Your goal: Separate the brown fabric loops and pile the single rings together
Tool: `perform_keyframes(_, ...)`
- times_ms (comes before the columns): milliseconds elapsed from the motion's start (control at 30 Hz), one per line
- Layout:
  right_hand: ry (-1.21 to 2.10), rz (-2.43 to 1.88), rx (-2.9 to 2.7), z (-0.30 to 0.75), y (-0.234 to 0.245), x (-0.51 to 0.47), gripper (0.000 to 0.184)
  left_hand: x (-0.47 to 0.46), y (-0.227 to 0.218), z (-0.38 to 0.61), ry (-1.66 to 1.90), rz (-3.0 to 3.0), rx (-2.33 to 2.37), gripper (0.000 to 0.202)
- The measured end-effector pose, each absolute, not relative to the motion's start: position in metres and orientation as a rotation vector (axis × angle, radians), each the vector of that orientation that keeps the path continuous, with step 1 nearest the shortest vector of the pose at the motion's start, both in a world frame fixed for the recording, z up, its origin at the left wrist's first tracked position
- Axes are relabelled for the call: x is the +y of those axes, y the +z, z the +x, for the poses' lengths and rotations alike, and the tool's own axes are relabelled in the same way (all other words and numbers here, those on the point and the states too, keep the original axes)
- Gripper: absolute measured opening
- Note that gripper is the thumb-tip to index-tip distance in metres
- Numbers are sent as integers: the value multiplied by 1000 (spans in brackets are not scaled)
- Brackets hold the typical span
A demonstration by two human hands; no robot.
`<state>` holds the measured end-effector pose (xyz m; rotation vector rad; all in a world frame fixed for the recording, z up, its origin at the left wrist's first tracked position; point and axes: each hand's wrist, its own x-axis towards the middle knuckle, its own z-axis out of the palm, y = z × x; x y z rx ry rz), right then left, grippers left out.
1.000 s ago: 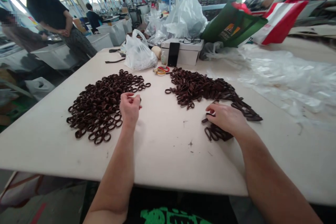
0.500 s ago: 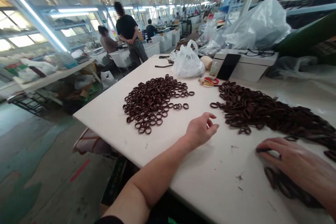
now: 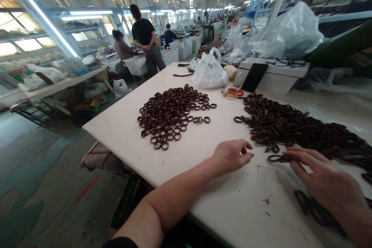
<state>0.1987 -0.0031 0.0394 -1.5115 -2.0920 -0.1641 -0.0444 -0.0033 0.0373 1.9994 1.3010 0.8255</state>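
My right hand [image 3: 322, 174] pinches a dark brown loop [image 3: 276, 158] between thumb and fingertips, just above the table near its right side. Facing it, my left hand [image 3: 234, 155] hovers over the white tabletop with fingers curled and a gap between thumb and forefinger; nothing shows in it. Beyond the right hand spreads a long heap of flattened brown loops [image 3: 290, 124]. To the left lies a pile of small round brown rings [image 3: 171, 108]. More dark loops [image 3: 315, 209] lie under my right forearm, partly hidden by it.
Red-and-yellow-handled scissors [image 3: 232, 93] lie behind the heap. At the back of the table stand a white plastic bag [image 3: 210, 71], a black phone-like slab [image 3: 255, 77] and a white box [image 3: 274, 75]. Across the aisle a person [image 3: 147, 38] stands, with others seated nearby.
My right hand has moved left and lifted a brown loop out in front of it. My left hand has shifted right and slightly nearer to me. The piles look unchanged.
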Motion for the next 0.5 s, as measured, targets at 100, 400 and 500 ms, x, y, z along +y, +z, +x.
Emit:
perform_keyframes(100, -441, -1392, -2187, 189, 46, -11, 28, -6, 37, -40, 867, 1890, 1234, 23)
perform_keyframes(400, -258, -1075, -2288, 156, 30, -18, 21, -8, 27, -20, 740, 1222, 1025, 37)
perform_keyframes(500, -103, -1116, -2216, 156, 29, -18, 20, -6, 25, -20, 782, 1125, 922, 38)
